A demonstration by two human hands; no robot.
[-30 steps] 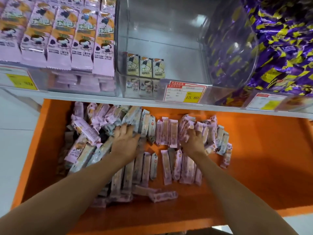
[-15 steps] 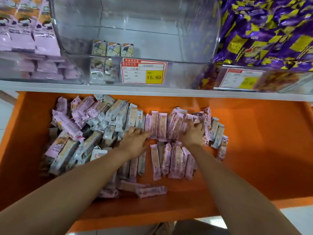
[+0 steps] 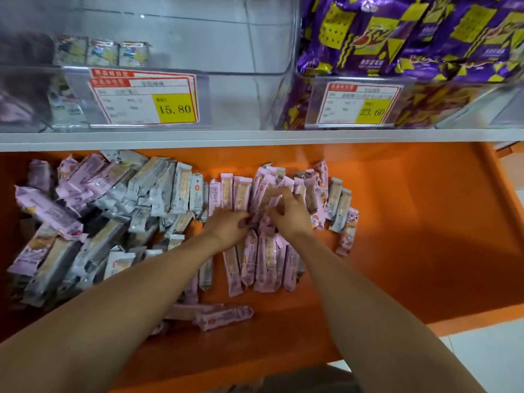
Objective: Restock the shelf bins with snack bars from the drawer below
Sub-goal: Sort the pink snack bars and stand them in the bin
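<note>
Hardly any bars point(image 3: 103, 53) stand in the bin point(image 3: 226, 103) above my fingers point(image 3: 283, 195); left hand point(image 3: 226, 226) and right hand point(image 3: 290, 214) clutch pink snack bars point(image 3: 263, 194).

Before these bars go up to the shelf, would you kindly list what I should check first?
1. Right hand curls round pink bars: ok.
2. Left hand has a secure hold: cannot tell.
3. Clear bin has room: ok, only a few bars at its back.
4. Those match the pink ones: cannot tell, blurred.
5. Drawer open, stock reachable: ok.
</note>
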